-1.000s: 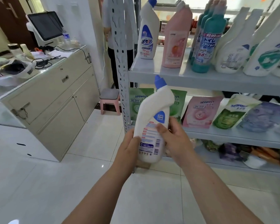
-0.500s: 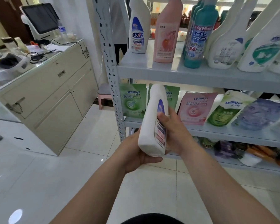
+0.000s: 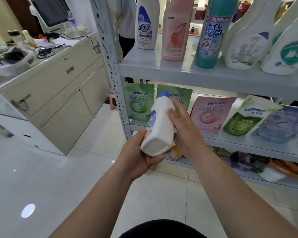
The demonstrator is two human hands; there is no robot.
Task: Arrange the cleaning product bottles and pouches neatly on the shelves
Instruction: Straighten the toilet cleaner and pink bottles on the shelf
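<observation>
**A:** How should the white plastic bottle with the blue cap (image 3: 159, 127) go up?

**B:** I'd stand it upright, label outward, on the grey metal top shelf (image 3: 162, 69) beside the matching white bottle (image 3: 145, 26).

**A:** And the hold?

**B:** The bottle is tilted, its cap pointing toward the green pouches (image 3: 138, 102). The left hand (image 3: 141, 158) cups its base with fingers curled under, and the right hand (image 3: 182, 127) clasps its upper side.

2 bare forearms (image 3: 100, 200), black garment (image 3: 162, 229)
</observation>
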